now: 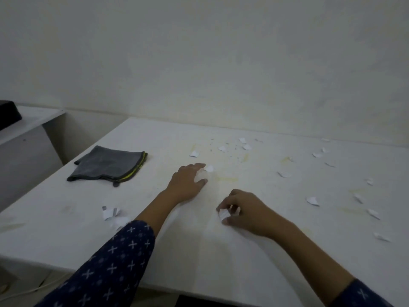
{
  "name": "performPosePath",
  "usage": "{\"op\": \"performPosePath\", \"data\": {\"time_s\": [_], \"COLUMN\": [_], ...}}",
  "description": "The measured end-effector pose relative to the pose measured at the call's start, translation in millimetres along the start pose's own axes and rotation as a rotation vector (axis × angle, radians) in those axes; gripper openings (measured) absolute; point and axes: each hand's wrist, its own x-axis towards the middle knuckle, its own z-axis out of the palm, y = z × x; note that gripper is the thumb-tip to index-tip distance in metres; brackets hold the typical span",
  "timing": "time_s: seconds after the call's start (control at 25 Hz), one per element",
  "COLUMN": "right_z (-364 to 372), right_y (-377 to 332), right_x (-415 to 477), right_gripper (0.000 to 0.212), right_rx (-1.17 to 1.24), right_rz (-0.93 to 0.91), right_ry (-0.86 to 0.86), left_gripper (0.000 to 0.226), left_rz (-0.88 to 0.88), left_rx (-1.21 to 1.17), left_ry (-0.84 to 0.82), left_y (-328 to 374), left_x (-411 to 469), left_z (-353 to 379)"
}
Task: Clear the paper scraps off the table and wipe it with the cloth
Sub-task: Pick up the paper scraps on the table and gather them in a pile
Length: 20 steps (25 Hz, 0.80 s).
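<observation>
Seen from the head camera, both forearms reach over the white table point(66, 229) from its near edge. The left hand point(188, 182) lies low over the middle of the top, palm down, its fingers stretched almost straight and loosely spread toward the far side. Its forefinger tip is at a small scrap point(209, 168), touching or just short of it, I cannot tell which, and the hand holds nothing. The right hand point(245, 211) sits nearer and to the right, knuckles up, with fingers and thumb curled inward around a bundle of white paper point(224, 214) that shows between them. Loose paper scraps point(313, 200) lie scattered over the right and far parts of the table, and a few curled pieces point(110, 212) lie just left of the left forearm. The grey cloth point(106, 165), folded and edged with a yellow-green stripe, lies flat on the far left of the table, well apart from both hands. The left sleeve point(115, 258) is dark blue with white crosses.
</observation>
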Motion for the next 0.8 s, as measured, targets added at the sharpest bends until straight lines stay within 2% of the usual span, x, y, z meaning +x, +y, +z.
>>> {"op": "performPosePath", "data": {"time_s": [0.16, 0.24, 0.48, 0.56, 0.68, 0.8], "right_z": [-2.0, -2.2, -3.9, -1.8, 2.8, 7.7], "right_y": [5.3, 7.3, 14.3, 10.4, -0.8, -22.8], "right_x": [2.4, 3.6, 12.0, 14.6, 21.9, 28.1], "right_gripper": [0.005, 0.016, 0.005, 0.011, 0.019, 0.018], "right_rx": [0.067, 0.117, 0.362, 0.368, 0.421, 0.558], "right_rz": [-0.004, 0.009, 0.082, 0.070, 0.071, 0.060], "right_ry": [0.037, 0.041, 0.130, 0.193, 0.196, 0.208], "left_gripper": [0.041, 0.035, 0.018, 0.016, 0.010, 0.002], "left_rz": [0.011, 0.065, 0.090, 0.073, 0.031, -0.015], "left_rx": [0.043, 0.062, -0.119, -0.189, -0.271, -0.399], "left_ry": [0.056, 0.066, 0.152, 0.176, 0.129, 0.066], "left_y": [10.8, 12.3, 10.6, 11.6, 9.3, -2.8], "left_x": [33.1, 41.7, 45.3, 35.6, 13.0, -21.0], "left_z": [11.4, 11.3, 1.4, -5.3, -29.2, -58.1]}}
